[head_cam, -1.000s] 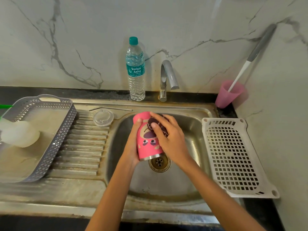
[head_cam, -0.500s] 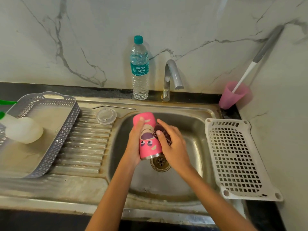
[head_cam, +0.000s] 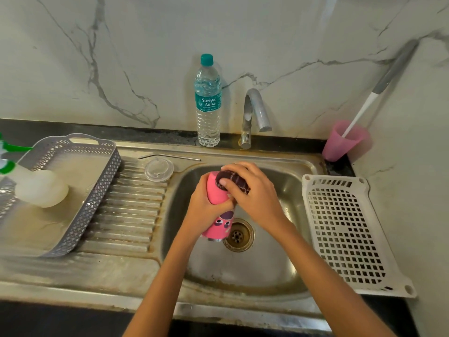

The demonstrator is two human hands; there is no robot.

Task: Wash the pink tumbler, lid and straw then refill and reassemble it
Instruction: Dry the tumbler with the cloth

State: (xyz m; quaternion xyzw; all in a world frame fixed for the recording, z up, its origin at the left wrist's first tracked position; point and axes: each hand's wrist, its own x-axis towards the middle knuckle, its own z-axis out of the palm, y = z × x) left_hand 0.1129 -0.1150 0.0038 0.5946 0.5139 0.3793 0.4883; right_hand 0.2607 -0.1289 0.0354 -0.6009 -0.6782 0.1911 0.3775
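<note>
The pink tumbler [head_cam: 217, 190] with a cartoon face is held tilted over the steel sink [head_cam: 279, 263], its metal rim down near the drain. My left hand [head_cam: 206, 207] wraps its middle from the left. My right hand [head_cam: 252, 193] presses a dark scrub pad [head_cam: 233, 182] against the tumbler's upper end. The clear lid [head_cam: 159, 170] lies on the ribbed drainboard left of the basin. A thin metal straw [head_cam: 170, 157] lies just behind the lid.
A water bottle [head_cam: 208, 103] stands beside the tap [head_cam: 255, 113] at the back. A grey basket [head_cam: 73, 190] with a white soap bottle [head_cam: 41, 188] sits left. A white perforated tray [head_cam: 349, 234] lies right, with a pink cup [head_cam: 342, 142] holding a brush behind it.
My right hand slid the scrub pad up from the tumbler's side to its upper end. The tumbler has turned in my left hand, so the face now shows lower.
</note>
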